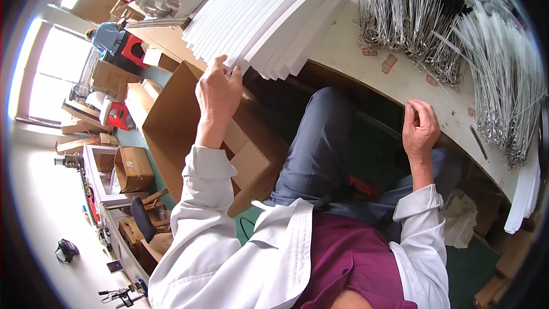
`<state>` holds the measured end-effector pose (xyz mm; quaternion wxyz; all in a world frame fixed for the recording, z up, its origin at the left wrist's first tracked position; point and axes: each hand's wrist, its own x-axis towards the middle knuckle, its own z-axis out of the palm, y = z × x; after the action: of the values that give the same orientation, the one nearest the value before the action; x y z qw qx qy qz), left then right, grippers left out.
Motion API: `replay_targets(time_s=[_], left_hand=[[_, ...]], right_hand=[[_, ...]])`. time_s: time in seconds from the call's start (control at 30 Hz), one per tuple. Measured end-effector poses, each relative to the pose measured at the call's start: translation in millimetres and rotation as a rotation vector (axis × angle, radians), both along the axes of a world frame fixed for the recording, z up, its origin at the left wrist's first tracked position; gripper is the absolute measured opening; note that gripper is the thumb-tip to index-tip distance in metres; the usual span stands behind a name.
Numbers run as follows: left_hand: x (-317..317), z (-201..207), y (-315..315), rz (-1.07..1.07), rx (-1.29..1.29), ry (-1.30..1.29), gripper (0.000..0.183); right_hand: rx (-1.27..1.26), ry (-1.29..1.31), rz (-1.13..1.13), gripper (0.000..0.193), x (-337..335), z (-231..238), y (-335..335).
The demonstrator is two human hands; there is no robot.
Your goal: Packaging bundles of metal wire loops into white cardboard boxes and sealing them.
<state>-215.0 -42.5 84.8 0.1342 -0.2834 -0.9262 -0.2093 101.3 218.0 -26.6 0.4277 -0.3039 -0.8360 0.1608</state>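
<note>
A row of long, narrow white boxes (251, 17) lies side by side on the table, their near ends jutting past its edge. My left hand (220, 94) is at these near ends, thumb and forefinger apart, fingertips against or very close to a box. My right hand (420, 129) hovers by the table's front edge with its fingers curled together, and nothing shows in them. Beyond it lie thin wire brushes with black bristles (409, 14) and looped wire ends. Farther right is a thick bunch of white-bristled wire brushes (503, 80).
An open cardboard box (171, 120) stands below the white boxes, left of my knees. A single small black brush (478, 142) lies near the table edge. White strips (523, 194) hang over the right edge. Far left, another person (107, 39) is near red stools (133, 51) and cartons.
</note>
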Motion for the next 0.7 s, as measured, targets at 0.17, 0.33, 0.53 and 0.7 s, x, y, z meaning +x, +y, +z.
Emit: replay_targets(time_s=[0.17, 0.33, 0.53, 0.7], left_hand=[[-4, -4, 7, 0.022, 0.009, -0.052, 0.037], [-2, -13, 10, 0.026, 0.091, -0.043, 0.033], [7, -14, 12, -0.004, 0.083, -0.038, 0.032], [-2, -21, 9, -0.067, 0.055, -0.019, 0.026]], right_hand=[[-0.009, 0.003, 0.006, 0.005, -2, 0, -2], [0.036, -0.005, -0.006, 0.005, -2, 1, -2], [0.013, -0.007, -0.011, 0.005, -1, 1, -3], [0.020, -0.010, -0.008, 0.005, -1, 1, -4]])
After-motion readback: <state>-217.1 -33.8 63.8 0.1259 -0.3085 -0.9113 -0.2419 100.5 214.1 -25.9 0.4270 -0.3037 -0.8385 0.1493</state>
